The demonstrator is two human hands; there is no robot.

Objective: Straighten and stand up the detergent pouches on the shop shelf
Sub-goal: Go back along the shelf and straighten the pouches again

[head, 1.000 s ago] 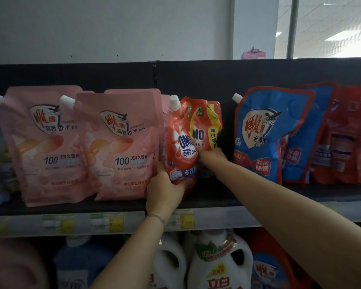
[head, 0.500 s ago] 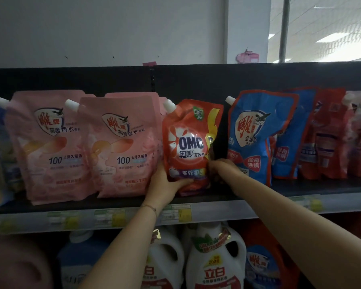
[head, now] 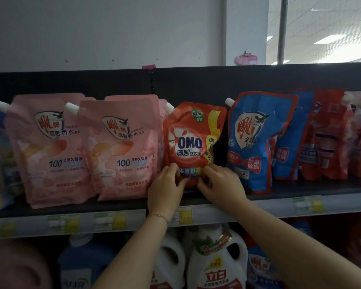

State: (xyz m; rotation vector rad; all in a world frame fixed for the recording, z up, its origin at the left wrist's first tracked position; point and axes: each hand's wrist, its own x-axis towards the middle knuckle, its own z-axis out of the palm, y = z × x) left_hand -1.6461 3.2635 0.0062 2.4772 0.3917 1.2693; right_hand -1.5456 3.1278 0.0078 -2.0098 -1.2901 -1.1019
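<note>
OMO pouch (head: 191,140) approx upright, long axis 12–6, sits at 12 o'clock from both hands. Left hand (head: 165,189) & right hand (head: 222,184) pinch its btm corners, equally near.

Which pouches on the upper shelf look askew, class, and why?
The blue pouch right of the OMO pouch looks creased and tilted, overlapping a second blue pouch behind it; the red pouches further right slump together. The OMO pouch, gripped at its base by the left hand and right hand, stands square.

Black shelf (head: 321,187) with 2 pink pouches (head: 50,151) left, 1 red OMO pouch (head: 193,130) centre, 1 blue pouch (head: 252,142) right.
</note>
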